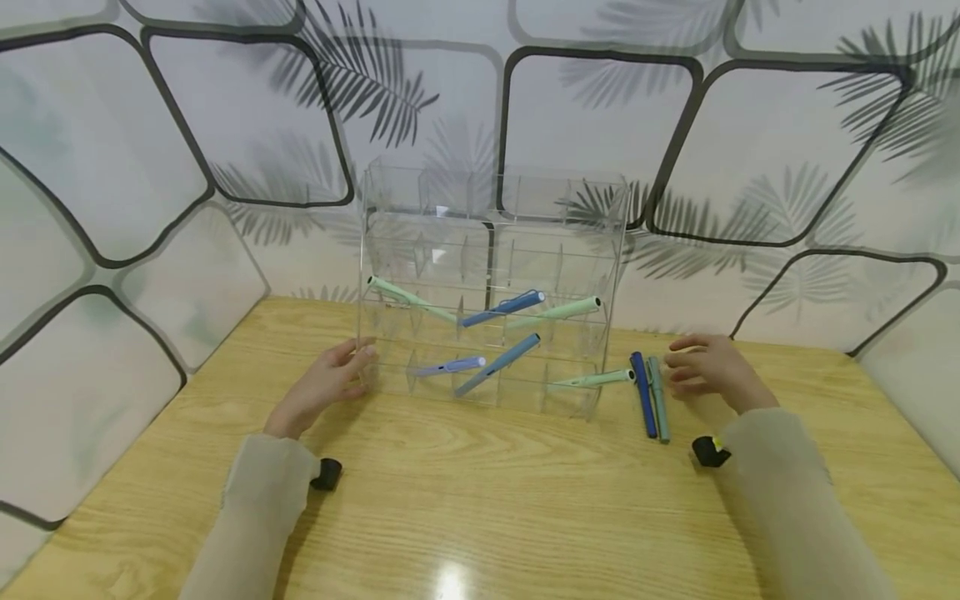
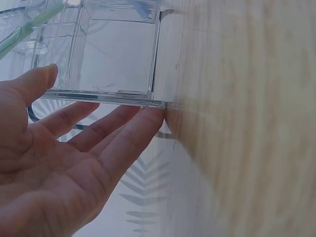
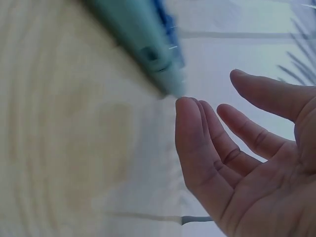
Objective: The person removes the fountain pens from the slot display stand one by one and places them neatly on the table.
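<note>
A clear acrylic rack point(image 1: 613, 275) with rows of compartments stands upright on the table. My left hand point(image 1: 330, 382) is at its left side; in the left wrist view the extended fingers point(image 2: 131, 131) lie along the outer side wall, the thumb by the front edge. My right hand point(image 1: 712, 368), fingers loosely bent, holds nothing. Just left of it, a dark blue pen point(image 1: 643, 396) and a grey-green pen point(image 1: 660, 400) lie side by side on the table. In the right wrist view the grey-green pen point(image 3: 140, 37) appears blurred beyond the fingertips.
In the rack's middle row lean a light green pen point(image 1: 408, 296), a blue pen point(image 1: 504, 308) and another light green pen point(image 1: 577, 308). Its bottom row holds a lavender pen point(image 1: 452, 367), a grey-blue pen point(image 1: 498, 365) and a pale green pen point(image 1: 600, 379). Patterned walls point(image 1: 600, 125) enclose the table point(image 1: 465, 492).
</note>
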